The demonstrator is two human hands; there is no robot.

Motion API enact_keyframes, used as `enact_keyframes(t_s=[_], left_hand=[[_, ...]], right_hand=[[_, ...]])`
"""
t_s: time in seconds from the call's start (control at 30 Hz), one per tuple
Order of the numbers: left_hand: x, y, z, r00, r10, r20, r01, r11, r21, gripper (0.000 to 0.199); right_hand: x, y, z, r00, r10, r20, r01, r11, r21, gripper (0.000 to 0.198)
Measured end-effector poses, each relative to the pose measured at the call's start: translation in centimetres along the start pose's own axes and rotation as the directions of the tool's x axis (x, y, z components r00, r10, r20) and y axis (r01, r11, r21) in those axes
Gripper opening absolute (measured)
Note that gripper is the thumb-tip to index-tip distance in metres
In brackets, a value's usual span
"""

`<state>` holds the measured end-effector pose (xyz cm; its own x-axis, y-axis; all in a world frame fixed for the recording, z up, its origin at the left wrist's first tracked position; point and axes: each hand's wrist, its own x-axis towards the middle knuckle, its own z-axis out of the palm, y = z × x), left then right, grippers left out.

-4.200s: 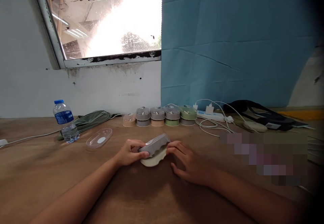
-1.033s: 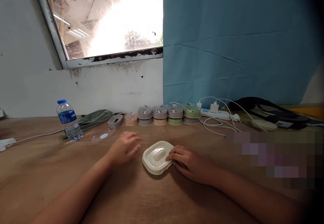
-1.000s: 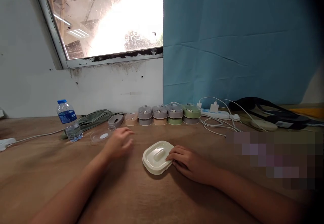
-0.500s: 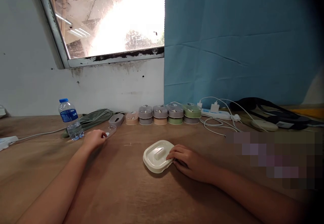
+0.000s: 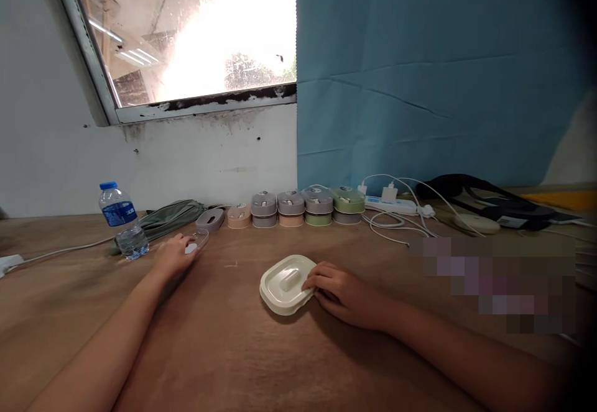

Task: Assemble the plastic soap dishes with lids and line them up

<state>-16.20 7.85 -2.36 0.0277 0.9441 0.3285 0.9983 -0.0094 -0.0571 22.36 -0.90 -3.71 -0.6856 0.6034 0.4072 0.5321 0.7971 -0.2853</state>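
Note:
My right hand point(image 5: 345, 294) grips the right edge of a cream plastic box point(image 5: 284, 284), its thumb underneath and fingers over the top. The box is rounded, with a raised bar in the middle of its glossy face. It appears slightly tilted over the table, with a shadow under it. Farther back on the left, the fingers of my left hand point(image 5: 173, 254) are closed at the near end of a clear plastic lid point(image 5: 202, 238) with a white spot. Behind that lid stands a small mauve open-topped box point(image 5: 210, 219).
Stacked small boxes point(image 5: 291, 208) in grey, peach and green line the wall. A water bottle point(image 5: 124, 222) and a folded green cloth bag point(image 5: 172, 216) stand left. Right are a power strip point(image 5: 405, 206), white cables and black straps point(image 5: 489, 207).
The view has shifted slightly. My left hand has changed its finger position at the clear lid, and the white spot shows more. My right hand keeps its grip on the cream box.

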Motion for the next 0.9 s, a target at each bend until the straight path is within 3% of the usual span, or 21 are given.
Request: enact_keyframes(t_s=[0.1,0.17,0.27,0.33,0.4,0.47,0.6,0.77,0.9], left_hand=[[-0.6,1.7,0.0,0.974,0.058,-0.218,-0.047,0.997,0.054,0.043],[-1.0,3.5,0.3,0.939,0.161,-0.303,-0.151,0.987,0.055,0.040],[-0.8,6.5,1.1,0.884,0.351,-0.310,-0.355,0.934,0.046,0.038],[0.1,8.3,1.9,0.867,0.410,-0.281,-0.421,0.907,0.026,0.040],[1.7,9.8,2.8,0.899,0.355,-0.259,-0.369,0.929,-0.008,0.046],[3.7,10.7,3.7,0.947,0.219,-0.234,-0.236,0.971,-0.047,0.053],[7.0,11.2,5.3,0.975,0.040,-0.221,-0.062,0.994,-0.093,0.060],[8.3,10.8,5.8,0.982,0.097,-0.162,-0.116,0.987,-0.110,0.059],[7.0,10.9,5.0,0.980,0.092,-0.177,-0.111,0.989,-0.100,0.054]], right_hand=[[0.0,-0.2,-0.1,1.000,-0.011,-0.007,0.011,1.000,-0.018,0.025],[0.0,-0.3,-0.1,1.000,-0.015,-0.009,0.015,1.000,-0.027,0.027],[0.0,-0.3,-0.1,1.000,-0.021,-0.011,0.021,0.999,-0.037,0.027],[0.0,-0.2,-0.1,1.000,-0.027,-0.012,0.026,0.999,-0.045,0.027],[0.0,-0.1,0.0,0.999,-0.032,-0.008,0.031,0.998,-0.052,0.027],[-0.1,0.0,0.1,0.999,-0.034,-0.004,0.033,0.998,-0.058,0.027],[-0.1,0.0,0.1,1.000,-0.028,0.014,0.029,0.997,-0.066,0.027],[-0.1,0.0,0.1,0.999,-0.024,0.023,0.026,0.997,-0.077,0.028],[-0.1,0.0,0.1,0.999,-0.040,0.009,0.041,0.996,-0.079,0.028]])
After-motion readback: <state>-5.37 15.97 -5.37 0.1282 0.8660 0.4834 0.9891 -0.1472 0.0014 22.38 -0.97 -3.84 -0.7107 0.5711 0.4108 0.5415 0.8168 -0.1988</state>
